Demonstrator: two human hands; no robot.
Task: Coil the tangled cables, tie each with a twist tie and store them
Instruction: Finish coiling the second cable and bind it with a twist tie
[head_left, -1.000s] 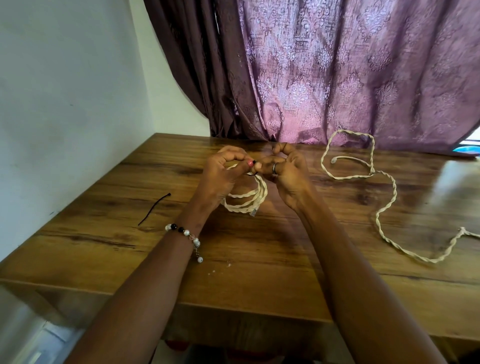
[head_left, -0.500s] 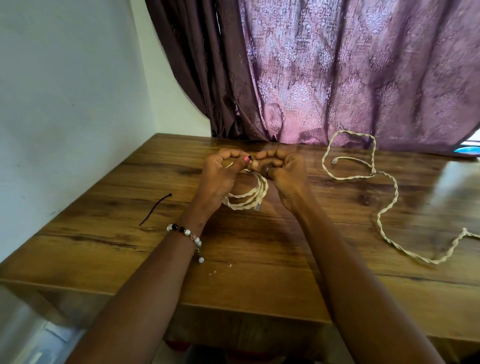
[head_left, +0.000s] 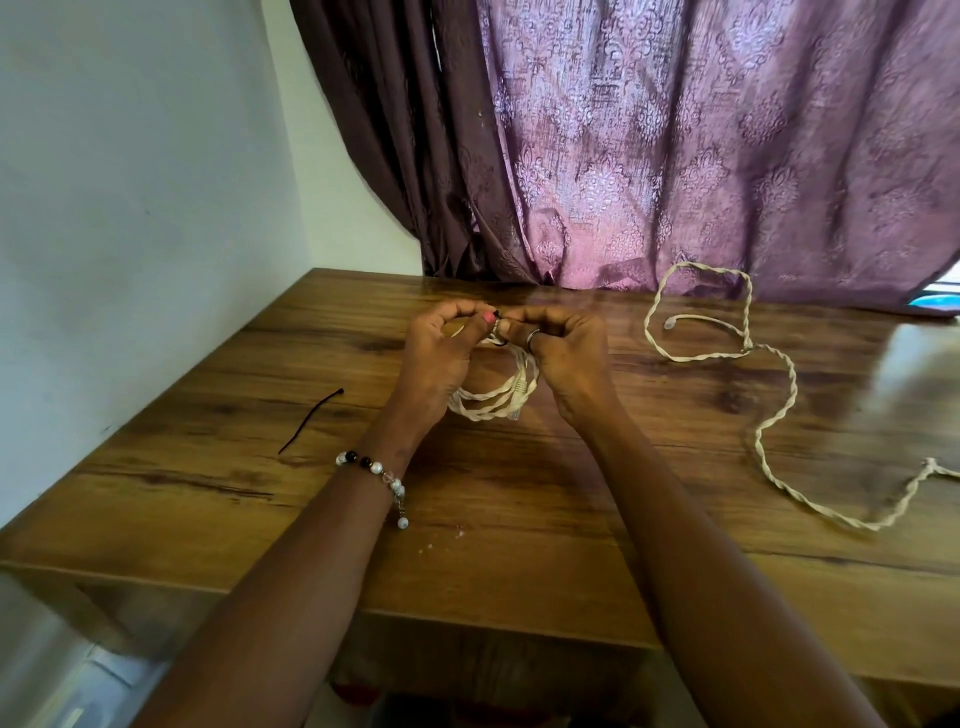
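- Daylight is glowing through the patterned purple curtain (head_left: 701, 156) ahead of me, brightest in its middle folds.
- A pale glare is washing over the right side of the brown wooden table (head_left: 914, 374), blurring the grain there.
- My forearms are throwing soft shadows onto the wood below them.
- The wide lens is bending the table's edges and the white wall (head_left: 130, 208) outward.
- The near corners are looking dim and soft, while the centre is staying fairly sharp.

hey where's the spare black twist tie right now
In the head view the spare black twist tie lies loose on the wooden table, on the left near the wall, left of the left hand.
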